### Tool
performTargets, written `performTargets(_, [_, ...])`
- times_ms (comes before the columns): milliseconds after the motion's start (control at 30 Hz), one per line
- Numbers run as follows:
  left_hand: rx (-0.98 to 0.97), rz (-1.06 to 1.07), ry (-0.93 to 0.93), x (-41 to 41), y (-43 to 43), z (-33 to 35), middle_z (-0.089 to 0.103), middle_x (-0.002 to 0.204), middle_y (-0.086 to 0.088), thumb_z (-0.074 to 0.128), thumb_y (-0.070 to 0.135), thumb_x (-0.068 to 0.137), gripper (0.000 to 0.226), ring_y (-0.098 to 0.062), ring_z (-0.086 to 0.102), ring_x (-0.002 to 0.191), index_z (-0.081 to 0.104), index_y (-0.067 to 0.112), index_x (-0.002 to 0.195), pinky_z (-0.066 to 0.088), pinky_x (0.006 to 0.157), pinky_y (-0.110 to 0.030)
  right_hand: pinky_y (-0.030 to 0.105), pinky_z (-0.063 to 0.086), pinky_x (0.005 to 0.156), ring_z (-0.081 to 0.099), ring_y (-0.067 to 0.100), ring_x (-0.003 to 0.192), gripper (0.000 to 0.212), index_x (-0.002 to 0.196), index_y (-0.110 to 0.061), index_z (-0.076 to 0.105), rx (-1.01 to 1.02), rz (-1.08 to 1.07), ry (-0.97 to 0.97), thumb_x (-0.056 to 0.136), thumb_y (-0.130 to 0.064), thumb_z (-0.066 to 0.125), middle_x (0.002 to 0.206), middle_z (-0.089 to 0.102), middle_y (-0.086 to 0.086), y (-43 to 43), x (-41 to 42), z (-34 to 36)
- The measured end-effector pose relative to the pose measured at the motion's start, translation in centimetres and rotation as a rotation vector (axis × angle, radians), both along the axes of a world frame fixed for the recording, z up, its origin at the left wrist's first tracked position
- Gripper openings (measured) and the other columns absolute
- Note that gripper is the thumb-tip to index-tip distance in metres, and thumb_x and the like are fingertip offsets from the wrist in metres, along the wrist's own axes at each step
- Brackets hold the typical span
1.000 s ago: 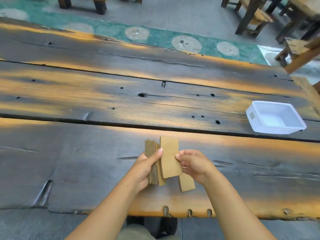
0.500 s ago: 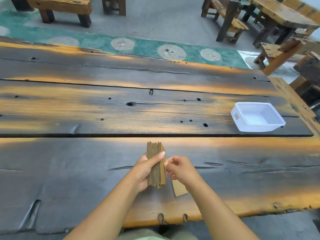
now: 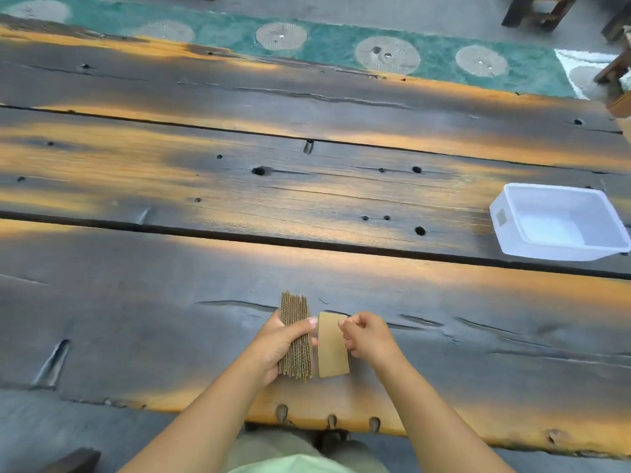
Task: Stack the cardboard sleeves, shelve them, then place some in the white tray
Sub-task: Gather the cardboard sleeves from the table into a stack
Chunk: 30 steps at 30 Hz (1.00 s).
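Down near the front edge of the counter (image 3: pixel 136 302), the left hand (image 3: pixel 273 346) grips a stack of cardboard sleeves (image 3: pixel 296 336) held on edge, so the corrugated ends face up. Its fingers are wrapped around the stack, the thumb (image 3: pixel 307 324) lying across the top edges and the rest of the hand behind on the stack's left side. The lower end of the stack sits at or just above the counter; which of the two cannot be told.

Just to the right of the stack, nearly touching it, a single cardboard sleeve (image 3: pixel 332 346) shows its flat brown face, long side running away from the person. The right hand (image 3: pixel 367 336) is at that sleeve's right edge, fingers curled in narrowly and pinched at its upper right corner; whether the sleeve lies flat on the counter or is lifted slightly cannot be told.

Well to the right of the stack and farther from the person, across the dark gap between the counter's planks, stands the white tray (image 3: pixel 505 230), its opening up and a small label on its left wall.

Beyond the far edge of the counter, past the stack, a green rug (image 3: pixel 341 39) with pale round patterns lies on the floor.
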<state>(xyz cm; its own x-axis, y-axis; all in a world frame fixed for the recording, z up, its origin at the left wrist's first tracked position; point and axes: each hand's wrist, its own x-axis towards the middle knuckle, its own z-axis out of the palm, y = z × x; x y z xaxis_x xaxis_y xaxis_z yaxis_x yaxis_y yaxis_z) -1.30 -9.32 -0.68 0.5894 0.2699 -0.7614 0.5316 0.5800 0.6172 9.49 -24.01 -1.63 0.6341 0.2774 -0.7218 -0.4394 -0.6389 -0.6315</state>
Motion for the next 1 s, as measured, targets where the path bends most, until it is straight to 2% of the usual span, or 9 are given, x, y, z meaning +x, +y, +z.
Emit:
performTargets(100, [0.079, 0.05, 0.079, -0.1, -1.3, -1.1, 0.068, 0.093, -0.015, 0.076, 0.016, 0.087, 0.046, -0.028, 0.068, 0.076, 0.053, 0.005, 0.124, 0.059, 0.076, -0.051, 0.027, 0.028, 0.055, 0.04, 0.019, 0.055, 0.023, 0.072, -0.016, 0.044, -0.044, 0.03, 0.069, 0.092, -0.009, 0.052, 0.066, 0.048, 0.007, -1.6, 1.1, -2.2])
performTargets(233, [0.105, 0.075, 0.141, -0.4, -2.8, -2.2, 0.068, 0.094, -0.013, 0.076, 0.019, 0.087, 0.041, -0.027, 0.068, 0.076, 0.055, 0.007, 0.119, 0.058, 0.065, -0.041, 0.03, 0.025, 0.056, 0.036, 0.022, 0.064, 0.03, 0.071, -0.019, 0.036, -0.074, 0.074, 0.117, 0.092, -0.01, 0.055, 0.076, 0.038, 0.012, -2.8, 1.1, -3.7])
performTargets(333, [0.107, 0.099, 0.164, -0.4, -3.9, -2.6, 0.069, 0.089, -0.012, 0.076, 0.018, 0.087, 0.038, -0.026, 0.07, 0.074, 0.056, 0.008, 0.117, 0.059, 0.057, -0.037, 0.03, 0.022, 0.055, 0.028, 0.018, 0.056, 0.035, 0.066, -0.021, 0.033, -0.034, 0.052, 0.169, 0.092, -0.006, 0.052, 0.07, 0.033, 0.009, -3.1, 0.6, -4.1])
performTargets(500, [0.121, 0.094, 0.176, 0.0, -4.3, -3.3, 0.073, 0.109, -0.02, 0.077, 0.024, 0.087, 0.035, -0.036, 0.075, 0.093, 0.061, 0.01, 0.116, 0.061, 0.075, -0.05, 0.036, 0.032, 0.069, 0.042, 0.022, 0.073, 0.016, 0.079, -0.015, 0.045, 0.003, -0.046, 0.181, 0.091, -0.008, 0.053, 0.078, 0.044, 0.01, -2.5, 0.1, -4.4])
performTargets(600, [0.104, 0.085, 0.17, 0.4, -3.9, -3.4, 0.072, 0.115, -0.021, 0.076, 0.025, 0.088, 0.034, -0.03, 0.075, 0.082, 0.063, 0.009, 0.115, 0.062, 0.07, -0.045, 0.035, 0.032, 0.072, 0.044, 0.023, 0.077, 0.018, 0.075, -0.015, 0.046, 0.0, -0.072, 0.184, 0.089, -0.008, 0.056, 0.081, 0.047, 0.012, -2.0, 0.0, -4.5])
performTargets(667, [0.082, 0.097, 0.173, 0.5, -3.6, -3.5, 0.072, 0.11, -0.019, 0.076, 0.025, 0.088, 0.04, -0.027, 0.073, 0.075, 0.062, 0.005, 0.12, 0.061, 0.067, -0.042, 0.034, 0.035, 0.071, 0.048, 0.023, 0.077, 0.024, 0.068, -0.016, 0.048, -0.015, -0.06, 0.2, 0.089, -0.007, 0.057, 0.081, 0.051, 0.014, -1.9, 0.1, -4.6])
performTargets(800, [0.03, 0.122, 0.17, 0.5, -3.3, -3.9, 0.071, 0.11, -0.021, 0.074, 0.025, 0.09, 0.04, -0.029, 0.07, 0.076, 0.061, 0.003, 0.121, 0.06, 0.073, -0.045, 0.028, 0.034, 0.06, 0.048, 0.023, 0.076, 0.028, 0.066, -0.017, 0.045, -0.038, -0.075, 0.221, 0.09, -0.006, 0.056, 0.08, 0.051, 0.014, -1.7, 0.0, -5.0])
performTargets(933, [0.009, 0.133, 0.158, 0.5, -3.1, -4.2, 0.068, 0.1, -0.018, 0.073, 0.025, 0.09, 0.031, -0.028, 0.067, 0.071, 0.064, 0.002, 0.109, 0.058, 0.076, -0.047, 0.026, 0.028, 0.051, 0.038, 0.019, 0.058, 0.029, 0.068, -0.017, 0.041, -0.056, -0.125, 0.195, 0.09, -0.003, 0.054, 0.067, 0.041, 0.007, -1.0, -0.7, -5.0])
performTargets(1000, [0.003, 0.139, 0.156, 0.6, -3.0, -4.3, 0.067, 0.098, -0.018, 0.073, 0.025, 0.09, 0.028, -0.028, 0.067, 0.069, 0.064, 0.004, 0.105, 0.058, 0.074, -0.045, 0.026, 0.031, 0.052, 0.04, 0.018, 0.056, 0.03, 0.065, -0.015, 0.044, -0.074, -0.095, 0.168, 0.09, -0.001, 0.053, 0.064, 0.043, 0.006, -0.7, -1.0, -5.1])
